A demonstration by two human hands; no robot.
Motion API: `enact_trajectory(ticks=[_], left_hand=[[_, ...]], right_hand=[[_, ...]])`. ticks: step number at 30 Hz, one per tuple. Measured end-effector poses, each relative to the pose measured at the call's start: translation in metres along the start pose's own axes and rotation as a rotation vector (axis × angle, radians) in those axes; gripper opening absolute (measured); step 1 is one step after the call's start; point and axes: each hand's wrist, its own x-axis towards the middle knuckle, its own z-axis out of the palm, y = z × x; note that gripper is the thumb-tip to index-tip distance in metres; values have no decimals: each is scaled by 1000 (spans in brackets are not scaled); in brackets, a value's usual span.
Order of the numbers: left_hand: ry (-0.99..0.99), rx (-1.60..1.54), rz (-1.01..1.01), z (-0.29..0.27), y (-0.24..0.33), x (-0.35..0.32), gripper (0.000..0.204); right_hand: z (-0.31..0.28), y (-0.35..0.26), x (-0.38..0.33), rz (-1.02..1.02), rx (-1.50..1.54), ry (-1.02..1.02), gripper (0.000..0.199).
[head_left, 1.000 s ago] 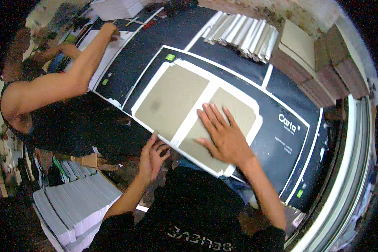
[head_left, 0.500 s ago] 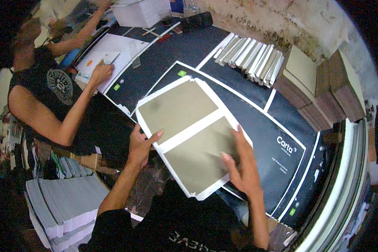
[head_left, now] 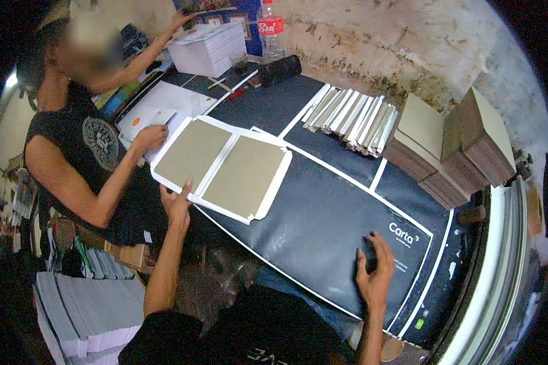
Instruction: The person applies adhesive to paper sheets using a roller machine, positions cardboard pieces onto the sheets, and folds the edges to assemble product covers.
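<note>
Olive-brown boards [head_left: 222,167] edged in white paper lie on a black mat [head_left: 323,219].

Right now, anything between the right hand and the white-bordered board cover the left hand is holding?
Nothing visible. The right hand rests flat on the black mat, and only bare mat lies between it and the board cover. The left hand grips the cover's near edge. A co-worker's hand sits at its far left side.
</note>
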Motion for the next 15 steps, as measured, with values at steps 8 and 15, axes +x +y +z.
enact_trajectory(ticks=[8, 15], left_hand=[[-101, 71, 430, 21, 70, -6, 72], [-128, 308, 328, 30, 91, 30, 56]], right_hand=[[-1, 3, 4, -2, 46, 11, 36], [2, 5, 3, 13, 62, 28, 34]])
